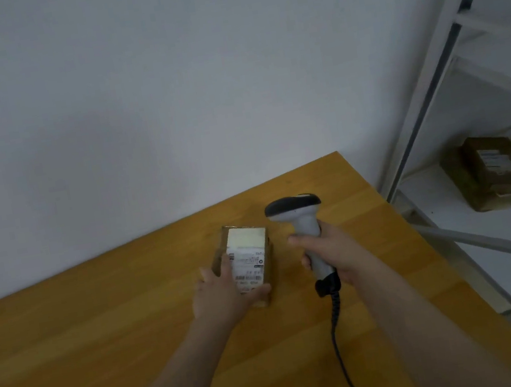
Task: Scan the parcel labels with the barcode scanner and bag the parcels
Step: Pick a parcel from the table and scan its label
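Head view is showing the scanning step: the left hand (223, 295) is gripping the parcel (249, 244), which is lying label-up on the table (105, 351). The right hand (327, 255), at the parcel's 3 o'clock, is gripping the barcode scanner (298, 220). Next, I judge, the scanner needs aiming down onto the label (249, 268). Nothing is blocking the way. Boxes (495, 172) are sitting on a rack (433, 98) at 2 o'clock, and no bag is showing.
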